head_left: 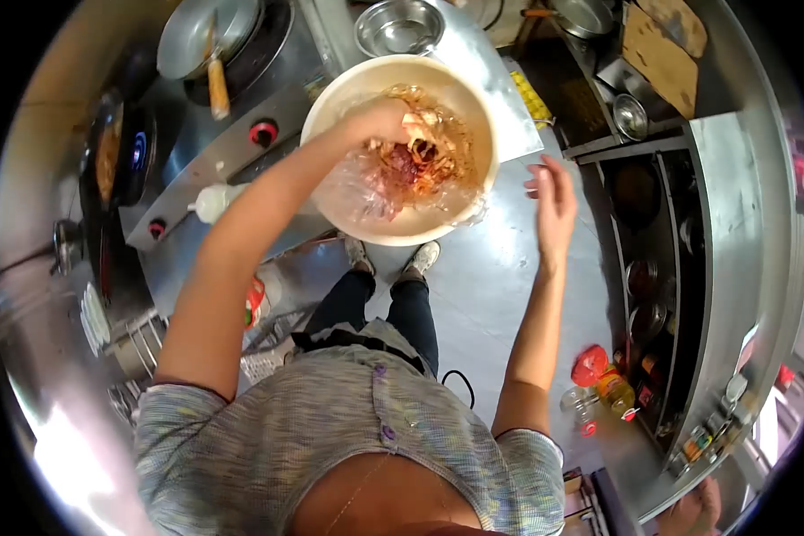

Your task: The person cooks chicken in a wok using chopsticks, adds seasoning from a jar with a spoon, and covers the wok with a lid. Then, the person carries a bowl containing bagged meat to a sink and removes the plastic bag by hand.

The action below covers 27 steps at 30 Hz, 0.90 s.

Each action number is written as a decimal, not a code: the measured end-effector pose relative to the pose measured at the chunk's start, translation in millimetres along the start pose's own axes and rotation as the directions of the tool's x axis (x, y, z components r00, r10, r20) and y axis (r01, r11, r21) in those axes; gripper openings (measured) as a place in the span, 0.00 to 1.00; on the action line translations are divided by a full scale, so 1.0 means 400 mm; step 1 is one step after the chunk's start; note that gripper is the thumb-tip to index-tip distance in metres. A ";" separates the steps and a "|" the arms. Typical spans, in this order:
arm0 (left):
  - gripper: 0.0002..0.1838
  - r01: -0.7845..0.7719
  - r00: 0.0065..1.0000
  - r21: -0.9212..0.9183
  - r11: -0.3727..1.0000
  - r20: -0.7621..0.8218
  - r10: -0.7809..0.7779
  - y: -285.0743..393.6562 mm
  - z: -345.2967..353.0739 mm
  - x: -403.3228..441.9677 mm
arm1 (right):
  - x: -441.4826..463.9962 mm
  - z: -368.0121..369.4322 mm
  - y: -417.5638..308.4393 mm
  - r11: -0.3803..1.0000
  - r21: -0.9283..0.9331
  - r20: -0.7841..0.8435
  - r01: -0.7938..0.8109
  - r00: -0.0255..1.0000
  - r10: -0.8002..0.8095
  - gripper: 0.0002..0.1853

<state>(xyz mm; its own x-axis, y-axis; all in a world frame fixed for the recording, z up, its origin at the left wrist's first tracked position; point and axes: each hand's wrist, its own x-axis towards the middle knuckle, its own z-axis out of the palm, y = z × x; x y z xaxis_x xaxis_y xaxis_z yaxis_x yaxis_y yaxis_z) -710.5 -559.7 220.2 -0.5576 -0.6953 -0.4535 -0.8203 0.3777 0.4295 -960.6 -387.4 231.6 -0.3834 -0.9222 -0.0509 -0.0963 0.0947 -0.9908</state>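
A large cream basin [330, 201] holds red-brown, sauce-coated food [433, 170] that looks like pieces of meat. Thin clear plastic [353, 183] lies crumpled around the food inside the basin. My left hand [386, 121] reaches over the left rim into the food, palm down. Its fingers are bent downward and partly lost among the food, with a pale piece at the fingertips, so their grip cannot be made out. To the right of the basin, apart from it, my right hand [554, 192] hangs in the air with fingers spread and nothing in them.
A stove with a blue flame [139, 154] under a wok [107, 156] is at left. Another pan [188, 40] has a wooden handle. Behind the basin sits a metal bowl [399, 29]. At right, a shelf unit [701, 241] and floor bottles [615, 393] border the walkway.
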 end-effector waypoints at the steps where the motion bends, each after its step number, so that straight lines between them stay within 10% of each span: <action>1: 0.18 0.084 0.985 0.173 0.981 0.132 -0.107 0.004 -0.052 -0.009 | -0.044 0.077 -0.059 0.937 -0.299 0.155 0.181 0.978 -0.139 0.22; 4: 0.19 0.031 0.997 0.053 0.998 0.073 -0.035 -0.026 -0.108 -0.058 | -0.062 0.152 -0.058 0.780 -0.561 0.170 0.277 0.961 -0.218 0.22; 14: 0.15 0.132 0.991 -0.672 0.729 0.093 -0.094 0.020 -0.183 -0.196 | -0.041 0.187 -0.045 0.964 0.224 0.092 -0.147 0.987 0.130 0.11; 20: 0.17 0.004 1.000 -0.903 0.430 -0.006 -0.023 0.002 -0.247 -0.298 | -0.023 0.389 -0.016 0.761 -0.520 0.344 0.388 0.911 -0.229 0.29; 27: 0.19 -0.166 0.985 -0.850 0.500 -0.171 0.036 -0.140 -0.474 -0.624 | -0.002 0.449 0.116 0.745 -0.420 0.628 0.518 0.759 -0.173 0.23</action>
<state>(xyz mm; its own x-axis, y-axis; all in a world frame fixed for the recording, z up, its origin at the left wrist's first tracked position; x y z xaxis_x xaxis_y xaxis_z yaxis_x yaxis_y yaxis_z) -501.1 -523.4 457.4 -0.5567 -0.7755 -0.2978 -0.2098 -0.2156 0.9537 -800.0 -449.6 163.2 0.3026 -0.9516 0.0543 -0.6562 -0.2492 -0.7123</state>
